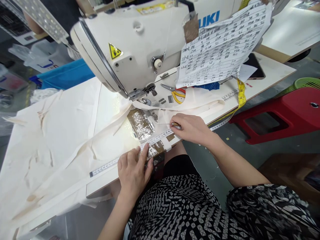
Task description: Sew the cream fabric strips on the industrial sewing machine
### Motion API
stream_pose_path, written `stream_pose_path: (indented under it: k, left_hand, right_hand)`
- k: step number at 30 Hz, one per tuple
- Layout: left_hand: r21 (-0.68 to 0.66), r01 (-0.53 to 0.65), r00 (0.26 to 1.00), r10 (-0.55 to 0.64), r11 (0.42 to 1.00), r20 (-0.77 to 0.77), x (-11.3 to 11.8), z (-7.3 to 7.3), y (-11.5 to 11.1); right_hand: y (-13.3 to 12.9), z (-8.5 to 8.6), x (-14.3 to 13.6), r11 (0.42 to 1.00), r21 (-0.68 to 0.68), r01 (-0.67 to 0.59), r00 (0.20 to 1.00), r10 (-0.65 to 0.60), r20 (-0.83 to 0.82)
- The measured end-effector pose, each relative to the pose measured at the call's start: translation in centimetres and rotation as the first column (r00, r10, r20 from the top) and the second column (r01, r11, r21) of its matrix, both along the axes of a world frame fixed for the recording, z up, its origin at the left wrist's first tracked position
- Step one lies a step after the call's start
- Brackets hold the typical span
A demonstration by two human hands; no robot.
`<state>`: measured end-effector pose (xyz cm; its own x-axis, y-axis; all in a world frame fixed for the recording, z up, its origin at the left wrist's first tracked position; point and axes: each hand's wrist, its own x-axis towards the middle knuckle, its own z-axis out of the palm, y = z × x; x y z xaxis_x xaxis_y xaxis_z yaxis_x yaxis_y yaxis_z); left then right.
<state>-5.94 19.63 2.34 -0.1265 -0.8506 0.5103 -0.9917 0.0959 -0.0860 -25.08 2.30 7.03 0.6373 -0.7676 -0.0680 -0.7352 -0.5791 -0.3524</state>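
My left hand (135, 170) lies at the table's front edge with its fingers apart, the fingertips touching a white measuring tape (106, 167) that runs along the edge. My right hand (191, 128) is closed round the handle of a thin pointed tool (176, 125), whose metal shaft points left toward the sewing machine's presser foot. Cream fabric (110, 130) stretches from the left side of the table past the needle area to the right. Shiny brown tape (141, 125) covers part of the machine bed between my hands and the needle.
The white sewing machine (142, 50) rises just beyond my hands. Behind the bed are orange-handled scissors (176, 93). A handwritten sheet (220, 50) hangs at the right, near a yellow measuring tape (241, 95). A red stool (282, 113) stands right of the table.
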Motion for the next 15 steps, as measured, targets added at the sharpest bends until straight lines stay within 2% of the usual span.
stream_pose_path:
  k: [15]
  left_hand:
    - [0.015, -0.006, 1.000, 0.006, 1.000, 0.003, -0.04, 0.14, 0.00]
  right_hand:
    - [0.02, -0.17, -0.02, 1.000, -0.019, 0.001, 1.000, -0.001, -0.004]
